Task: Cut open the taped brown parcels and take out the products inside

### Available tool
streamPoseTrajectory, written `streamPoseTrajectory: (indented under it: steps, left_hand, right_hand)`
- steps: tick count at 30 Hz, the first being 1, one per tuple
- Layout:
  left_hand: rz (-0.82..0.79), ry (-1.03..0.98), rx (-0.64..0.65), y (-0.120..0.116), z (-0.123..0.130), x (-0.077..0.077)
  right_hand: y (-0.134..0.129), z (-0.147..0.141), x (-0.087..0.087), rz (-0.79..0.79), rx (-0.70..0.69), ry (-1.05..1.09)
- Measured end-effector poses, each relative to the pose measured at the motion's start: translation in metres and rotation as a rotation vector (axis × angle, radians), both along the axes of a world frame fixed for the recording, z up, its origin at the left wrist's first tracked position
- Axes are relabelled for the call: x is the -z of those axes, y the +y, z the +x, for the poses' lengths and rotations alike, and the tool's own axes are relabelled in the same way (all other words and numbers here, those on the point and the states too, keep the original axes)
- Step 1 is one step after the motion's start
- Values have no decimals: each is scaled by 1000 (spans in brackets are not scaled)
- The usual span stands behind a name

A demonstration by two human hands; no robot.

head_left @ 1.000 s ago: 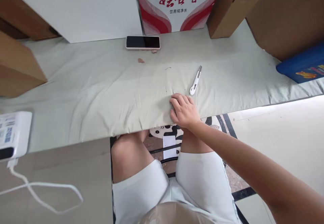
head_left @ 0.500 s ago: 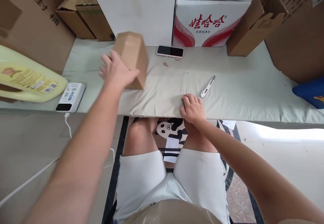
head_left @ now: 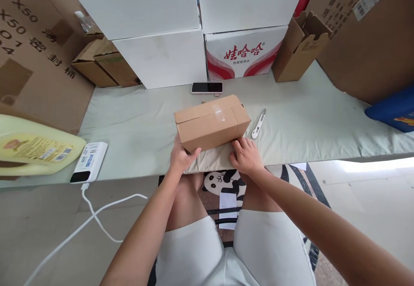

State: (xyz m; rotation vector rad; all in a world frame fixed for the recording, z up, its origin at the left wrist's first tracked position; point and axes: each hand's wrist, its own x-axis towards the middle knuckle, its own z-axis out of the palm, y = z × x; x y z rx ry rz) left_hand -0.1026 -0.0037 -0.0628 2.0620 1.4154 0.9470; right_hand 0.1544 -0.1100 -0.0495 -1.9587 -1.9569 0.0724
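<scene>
A closed brown cardboard box (head_left: pixel 207 128) with clear tape on its top lies in front of me near the table's front edge. My left hand (head_left: pixel 183 154) grips its left end, thumb on the front face and fingers partly hidden behind and below. Resting on the cloth at the box's lower right corner is my right hand (head_left: pixel 246 154), its fingers bent; whether they hold anything is hidden. A white utility knife (head_left: pixel 258 124) lies just right of the box. Behind the box is a phone (head_left: pixel 207 88).
White cartons (head_left: pixel 158 57) line the back, with an open brown box (head_left: pixel 299 48) at their right. On the left stand a yellow jug (head_left: pixel 39 148) and a white power bank (head_left: pixel 89 161) with a cable. A blue container (head_left: pixel 393 109) sits far right on the cloth-covered table (head_left: pixel 323 122).
The brown box has moved right and toward me with my left hand, and now lies lengthwise with its taped side up. My right hand has barely moved. The view has shifted.
</scene>
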Motion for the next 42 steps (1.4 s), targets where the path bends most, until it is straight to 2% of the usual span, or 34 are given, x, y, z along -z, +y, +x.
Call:
streamPoseTrajectory:
  steps: [6, 10, 14, 16, 20, 23, 26, 28, 30, 32, 34, 36, 38, 40, 42]
  left_hand:
    - [21, 119, -52, -9, 7, -8]
    - [45, 143, -72, -12, 7, -11]
    - [46, 181, -79, -14, 9, -13]
    - [52, 206, -76, -14, 11, -14]
    - [83, 237, -74, -13, 12, -12]
    - [116, 255, -62, -13, 13, -10]
    - [134, 260, -58, -15, 14, -9]
    - [133, 259, -68, -16, 14, -10]
    - [116, 265, -75, -17, 14, -10]
    - [95, 276, -72, -18, 14, -10]
    - [90, 289, -62, -18, 14, -10]
    - [105, 297, -59, -17, 13, -8]
    - [122, 297, -60, -17, 13, -8]
    - [119, 292, -58, -18, 12, -8]
    - [86, 287, -52, -19, 12, -10]
  right_hand:
    - [1, 2, 0, 4, 26, 99]
    - [2, 12, -3, 21, 184, 209]
    - [5, 38, -20, 31, 423, 245]
    - [8, 52, -32, -79, 495, 239]
    - [14, 73, -50, -342, 514, 250]
    - [17, 81, -57, -361, 565, 296]
    - [20, 84, -66, -291, 571, 410]
    - [24, 82, -80, -202, 541, 512]
    - [30, 74, -102, -11, 481, 703]
    - [38, 57, -128, 231, 299, 1030]
    - [49, 33, -152, 367, 24, 1325]
    - [61, 4, -168, 330, -165, 1367]
    - [73, -25, -172, 225, -291, 1275]
    - [83, -46, -167, 109, -370, 1183]
    - [88, -59, -157, 25, -375, 1124]
